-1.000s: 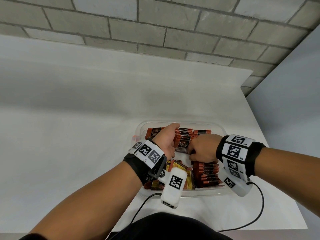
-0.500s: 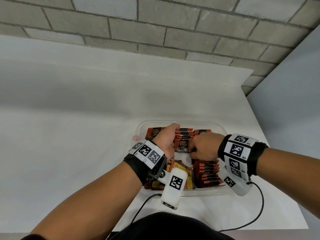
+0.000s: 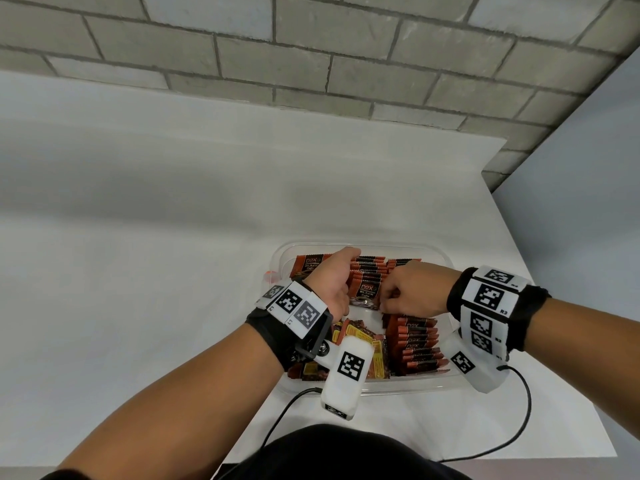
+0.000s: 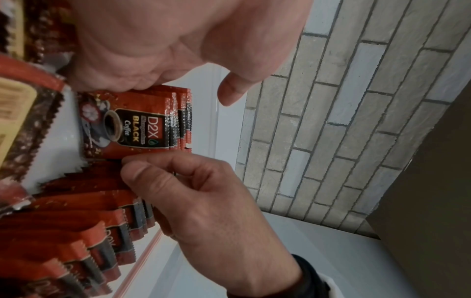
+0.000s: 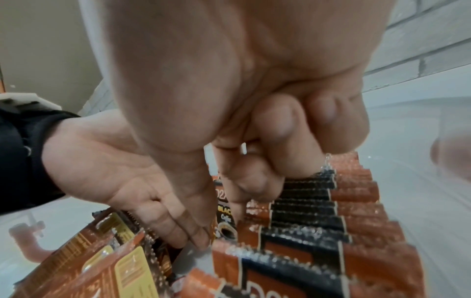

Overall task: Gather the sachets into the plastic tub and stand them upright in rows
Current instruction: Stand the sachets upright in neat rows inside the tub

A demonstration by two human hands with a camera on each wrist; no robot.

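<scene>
A clear plastic tub (image 3: 446, 261) on the white table holds red-orange coffee sachets. Between my hands stands a short row of upright sachets (image 3: 365, 291), also seen in the left wrist view (image 4: 132, 125). My left hand (image 3: 332, 282) presses its fingers (image 5: 165, 221) against the row's left side, with the thumb (image 4: 234, 90) lifted clear. On the row's right edge, my right hand (image 3: 412, 292) is curled, and its thumb (image 5: 196, 211) and forefinger pinch the front sachet (image 5: 225, 217). Another upright row (image 3: 414, 348) fills the near right. Loose sachets (image 3: 360, 334) with yellow labels lie at the near left.
More sachets (image 3: 405, 263) stand along the tub's far wall, and one (image 3: 306, 268) leans at the far left. A black cable (image 3: 519, 427) runs over the table (image 3: 138, 271) near its front edge. A brick wall (image 3: 311, 64) stands behind and a grey panel (image 3: 588, 202) on the right.
My right hand has shifted slightly to the right, so the front sachet's printed face shows more. My left hand has stayed put.
</scene>
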